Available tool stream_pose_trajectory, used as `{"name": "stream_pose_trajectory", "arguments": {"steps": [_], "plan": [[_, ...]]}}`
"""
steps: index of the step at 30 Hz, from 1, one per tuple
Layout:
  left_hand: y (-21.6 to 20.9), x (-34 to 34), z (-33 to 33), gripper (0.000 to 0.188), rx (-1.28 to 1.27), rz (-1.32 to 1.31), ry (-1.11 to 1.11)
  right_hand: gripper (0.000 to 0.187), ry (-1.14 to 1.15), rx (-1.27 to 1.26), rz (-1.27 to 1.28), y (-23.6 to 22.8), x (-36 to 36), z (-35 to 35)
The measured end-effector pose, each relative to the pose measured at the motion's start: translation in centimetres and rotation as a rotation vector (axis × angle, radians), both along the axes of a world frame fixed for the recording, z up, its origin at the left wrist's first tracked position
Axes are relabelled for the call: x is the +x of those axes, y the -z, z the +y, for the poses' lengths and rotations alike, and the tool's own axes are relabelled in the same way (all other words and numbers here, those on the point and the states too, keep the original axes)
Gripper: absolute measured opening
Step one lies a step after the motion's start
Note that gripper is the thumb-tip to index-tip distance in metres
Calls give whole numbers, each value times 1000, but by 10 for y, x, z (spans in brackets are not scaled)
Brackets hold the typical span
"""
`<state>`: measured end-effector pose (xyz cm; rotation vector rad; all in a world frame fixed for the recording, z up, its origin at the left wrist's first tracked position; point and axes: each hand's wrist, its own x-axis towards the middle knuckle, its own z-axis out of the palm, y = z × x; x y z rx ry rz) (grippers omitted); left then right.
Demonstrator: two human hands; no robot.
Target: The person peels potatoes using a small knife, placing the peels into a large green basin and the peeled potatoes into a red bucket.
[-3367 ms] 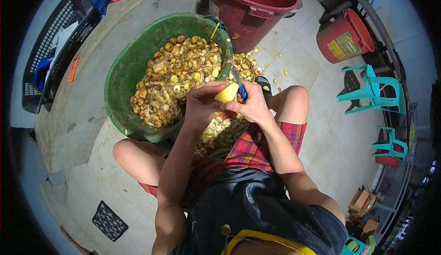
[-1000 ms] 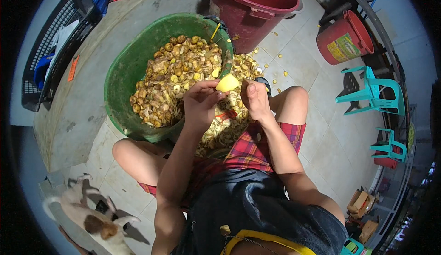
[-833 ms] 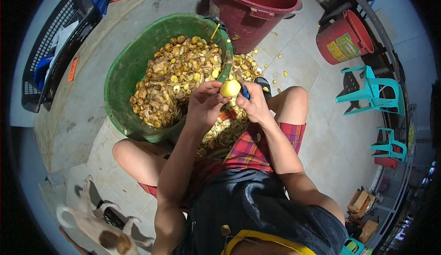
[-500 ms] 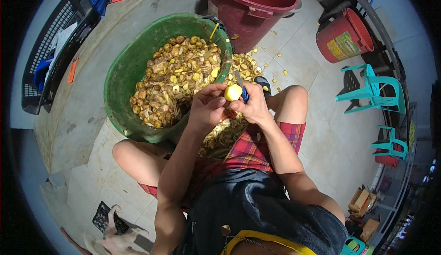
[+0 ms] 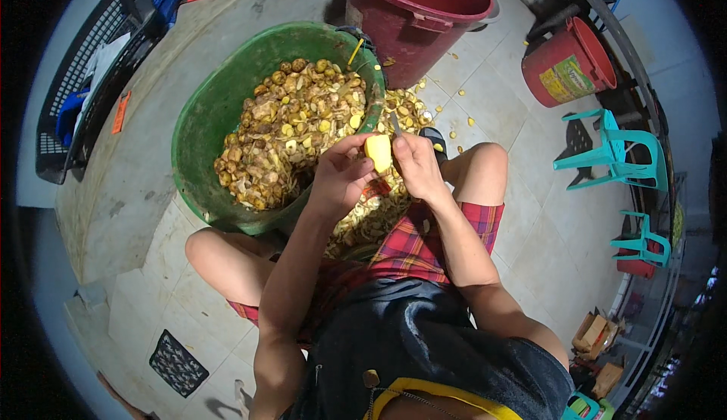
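Between my knees, a peeled yellow potato (image 5: 379, 153) is pinched in the fingers of my left hand (image 5: 344, 177). My right hand (image 5: 418, 165) is closed on a knife (image 5: 395, 124); its blade points up and away from me, and the handle is mostly hidden by my fingers. Both hands are close together, with the right one just beside the potato. To the left, a green tub (image 5: 198, 109) holds a heap of small brown potatoes (image 5: 282, 128) mixed with peelings and cut pieces. Beneath my hands lies a pile of pale peelings (image 5: 363, 223).
A large dark red bin (image 5: 394, 41) stands beyond the tub. Farther right are a red bucket (image 5: 560, 75) and a teal plastic chair (image 5: 617, 151). A black crate (image 5: 91, 79) and an orange cutter (image 5: 120, 114) rest on the left ledge. Scraps dot the tiles.
The potato has been turned and shows a longer, flatter side. My right hand has rotated, covering the blue handle seen before. An animal at lower left has moved mostly out of view.
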<state>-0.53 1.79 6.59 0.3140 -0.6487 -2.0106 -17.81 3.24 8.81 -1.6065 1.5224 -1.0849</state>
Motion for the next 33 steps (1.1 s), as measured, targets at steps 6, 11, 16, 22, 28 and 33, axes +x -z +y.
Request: {"name": "stream_pose_trajectory", "arguments": {"steps": [6,11,16,22,28,33], "plan": [[20,1,-7,25,110,100,-10,66,-30,-235,236,-2,5,2],[18,-6,-3,15,122,188,-43,61,11,-200,315,0,6,4],[22,-7,0,15,150,266,-82,54,11,-233,420,1,8,6],[28,-11,-5,25,171,72,-176,70,51,-12,-75,31,-10,-2],[109,-1,-20,42,46,-251,-322,62,82,616,-942,90,-46,-39],[178,6,18,25,-28,-713,-157,25,361,691,-394,153,-43,-50]]}}
